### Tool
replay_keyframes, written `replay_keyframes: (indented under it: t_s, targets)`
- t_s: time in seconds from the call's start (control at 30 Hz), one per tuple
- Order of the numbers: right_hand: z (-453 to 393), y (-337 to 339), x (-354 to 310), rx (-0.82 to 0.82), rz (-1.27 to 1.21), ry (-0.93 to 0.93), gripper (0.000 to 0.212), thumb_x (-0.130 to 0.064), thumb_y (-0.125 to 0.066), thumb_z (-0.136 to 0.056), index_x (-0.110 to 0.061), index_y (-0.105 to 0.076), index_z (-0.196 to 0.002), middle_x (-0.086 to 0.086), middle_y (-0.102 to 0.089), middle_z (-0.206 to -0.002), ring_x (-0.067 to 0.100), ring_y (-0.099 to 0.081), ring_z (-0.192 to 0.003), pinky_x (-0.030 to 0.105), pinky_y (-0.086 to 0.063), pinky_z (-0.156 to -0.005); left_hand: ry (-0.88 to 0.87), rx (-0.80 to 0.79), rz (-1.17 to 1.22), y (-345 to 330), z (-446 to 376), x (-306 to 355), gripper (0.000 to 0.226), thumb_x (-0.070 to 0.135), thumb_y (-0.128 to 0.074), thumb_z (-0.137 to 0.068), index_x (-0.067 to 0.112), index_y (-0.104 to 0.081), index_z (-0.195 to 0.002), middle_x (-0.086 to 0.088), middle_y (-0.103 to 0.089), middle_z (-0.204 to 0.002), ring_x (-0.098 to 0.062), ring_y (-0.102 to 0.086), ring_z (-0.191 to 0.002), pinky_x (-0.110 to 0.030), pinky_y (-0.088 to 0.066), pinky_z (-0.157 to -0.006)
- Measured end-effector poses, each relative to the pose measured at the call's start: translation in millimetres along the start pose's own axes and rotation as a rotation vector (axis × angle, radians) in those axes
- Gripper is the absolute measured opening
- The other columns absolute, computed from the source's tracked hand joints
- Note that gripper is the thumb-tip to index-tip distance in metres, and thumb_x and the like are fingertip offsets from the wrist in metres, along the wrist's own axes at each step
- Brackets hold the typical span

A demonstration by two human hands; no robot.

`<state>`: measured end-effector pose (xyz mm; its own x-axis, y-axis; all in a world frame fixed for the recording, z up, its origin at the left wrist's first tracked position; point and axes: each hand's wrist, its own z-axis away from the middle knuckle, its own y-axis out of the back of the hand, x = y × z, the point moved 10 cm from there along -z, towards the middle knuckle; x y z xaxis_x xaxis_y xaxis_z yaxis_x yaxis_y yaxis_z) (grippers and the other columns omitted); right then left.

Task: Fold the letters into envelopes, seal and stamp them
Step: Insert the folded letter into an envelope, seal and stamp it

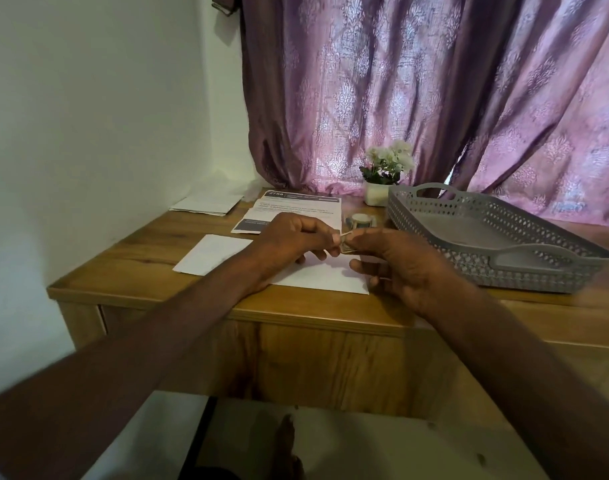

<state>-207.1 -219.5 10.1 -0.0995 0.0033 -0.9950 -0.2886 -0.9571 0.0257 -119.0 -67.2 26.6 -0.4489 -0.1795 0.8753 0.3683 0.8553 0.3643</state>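
small stamp (346, 244) pinched above white envelope (316, 277) on desk

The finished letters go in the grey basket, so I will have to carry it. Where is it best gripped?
Probably by the cut-out handles in the short end walls of the grey basket: one at the far end, one at the near right end. Come from above at each end and curl the fingers through the slots; the long perforated sides offer no such hold.
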Motion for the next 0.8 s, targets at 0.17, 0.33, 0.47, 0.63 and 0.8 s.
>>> replay_keyframes:
  t_s: [0.17,0.33,0.47,0.63,0.8]
  targets:
    - [3.2,0.2,-36.8,0.017,0.347,0.337,0.019,-0.018,-0.078,-0.088,-0.019,-0.075,-0.107,0.001,-0.077,-0.092,0.014,-0.071,-0.08,0.018,-0.049,-0.051,-0.05,0.007,-0.065,-0.7,1.6,2.1,0.011,0.029,-0.074,-0.091,0.024,-0.083,-0.088,0.008,-0.079,-0.083,0.004,-0.065,-0.07,-0.027,-0.048,-0.063]
    - [-0.3,-10.8,-49.3,-0.131,0.531,0.394,0.015,-0.002,-0.075,-0.086,-0.014,-0.079,-0.095,0.004,-0.079,-0.081,0.007,-0.07,-0.067,0.018,-0.051,-0.052,-0.06,-0.031,-0.077,-7.6,0.6,1.6,0.004,0.023,-0.08,-0.088,0.024,-0.083,-0.087,0.01,-0.08,-0.087,0.004,-0.068,-0.075,-0.007,-0.046,-0.06]
    - [-4.2,-4.9,-55.4,-0.081,0.531,0.427,0.014,0.0,-0.076,-0.084,-0.011,-0.08,-0.093,0.008,-0.079,-0.082,0.013,-0.071,-0.067,0.03,-0.06,-0.066,-0.123,-0.032,-0.093,-12.3,0.7,7.6,0.012,0.023,-0.083,-0.085,0.016,-0.078,-0.094,0.012,-0.08,-0.09,0.0,-0.073,-0.085,-0.008,-0.052,-0.069]
    - [-4.5,3.6,-41.5,-0.053,0.417,0.343,0.005,0.001,-0.075,-0.087,-0.002,-0.079,-0.089,0.004,-0.075,-0.066,0.005,-0.065,-0.053,0.016,-0.049,-0.047,-0.146,0.079,-0.124,-2.6,3.0,13.5,0.014,0.027,-0.08,-0.089,0.017,-0.07,-0.091,0.008,-0.078,-0.08,-0.004,-0.073,-0.074,-0.008,-0.053,-0.067]
    - [-6.4,2.8,-21.5,-0.185,0.371,0.152,0.007,0.001,-0.077,-0.085,0.001,-0.078,-0.092,0.01,-0.077,-0.075,0.014,-0.068,-0.063,0.025,-0.059,-0.057,-0.144,0.116,-0.202,0.1,6.5,15.4,0.01,0.024,-0.077,-0.092,0.018,-0.072,-0.098,0.006,-0.076,-0.092,-0.011,-0.071,-0.086,-0.02,-0.056,-0.08]
